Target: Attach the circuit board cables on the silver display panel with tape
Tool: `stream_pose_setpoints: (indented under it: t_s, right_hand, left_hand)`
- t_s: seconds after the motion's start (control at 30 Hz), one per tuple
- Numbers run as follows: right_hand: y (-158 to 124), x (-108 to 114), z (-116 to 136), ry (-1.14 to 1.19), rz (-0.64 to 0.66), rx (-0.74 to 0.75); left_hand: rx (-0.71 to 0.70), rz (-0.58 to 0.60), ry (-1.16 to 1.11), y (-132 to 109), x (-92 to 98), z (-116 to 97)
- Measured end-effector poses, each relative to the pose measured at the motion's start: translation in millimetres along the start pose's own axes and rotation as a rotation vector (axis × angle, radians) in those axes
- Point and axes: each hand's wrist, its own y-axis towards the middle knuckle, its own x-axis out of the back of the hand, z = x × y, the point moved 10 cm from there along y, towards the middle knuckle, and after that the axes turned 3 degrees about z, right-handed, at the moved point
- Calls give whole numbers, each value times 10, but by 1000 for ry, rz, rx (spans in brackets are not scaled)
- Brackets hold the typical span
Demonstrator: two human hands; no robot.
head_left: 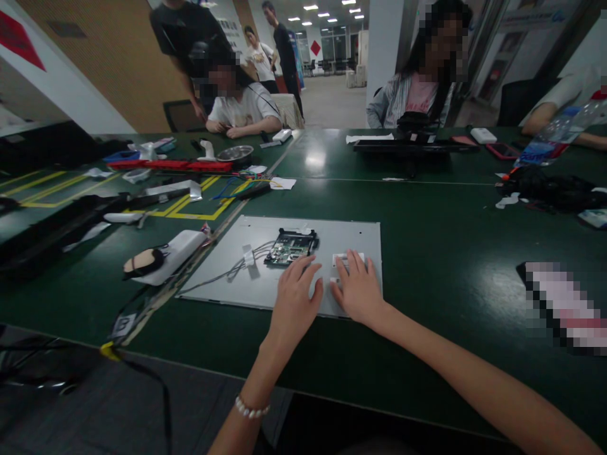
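A grey metal panel [237, 278] lies flat on the dark green table [427, 253] in front of me. A small green circuit board [291, 246] sits on it, with grey wires [237, 266] running off to the left. My left hand [294, 300] rests flat on the panel just below the board, fingers stretched out. My right hand [356, 289] lies beside it with fingers spread, its fingertips on a small white label [348, 258] on the panel. Neither hand holds anything.
A white device with a dark pad [159, 258] lies left of the panel. Tools, a red strip [171, 165], a metal bowl [236, 152] and yellow floor-style tape markings sit further left. Other people sit across the table; a dark monitor part [408, 146] and a bottle [559, 133] lie far side.
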Motion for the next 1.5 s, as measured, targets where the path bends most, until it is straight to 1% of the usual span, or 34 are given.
stream_pose_setpoints:
  t_s: [0.13,0.27,0.33,0.43,0.6,0.73,0.87,0.97,1.07,1.13,1.2,1.3,1.33,1.4,1.5]
  right_hand:
    - [8,-24,-20,13,9,-11]
    - [11,-33,-25,18,17,-2]
    - [9,-26,-26,21,13,-2]
    - [3,-13,-26,24,4,-4]
    - [-1,-26,-24,33,34,2]
    - [1,-24,-29,34,41,2]
    - [7,-29,-23,37,48,8]
    - [12,-27,-25,33,44,6]
    - [11,-18,-19,38,43,14]
    - [8,-13,-16,40,50,16]
    - [4,-8,-15,38,59,15]
    - [3,4,-15,32,51,12]
    - [4,6,-14,32,44,11]
    - [7,7,-13,31,29,11]
    - [11,6,-12,33,11,13]
  left_hand:
    - [30,88,121,67,-118,334]
    - [86,224,242,113,-348,709]
    - [103,275,272,150,-442,838]
    - [117,294,287,258,-507,973]
    - [181,240,315,494,-511,1213]
    - [235,192,330,589,-514,1376]
    - [234,203,324,589,-499,1393]
    - [241,203,297,632,-402,1375]
    - [268,157,269,807,-278,1444]
    - [246,136,223,994,-270,1527]
    - [200,171,140,1189,-364,1632]
    - [193,329,59,1385,-634,1839]
    - [201,379,58,1419,-714,1899]
    - [214,435,82,1463,-819,1984]
    - [203,462,93,1503,-902,2020]
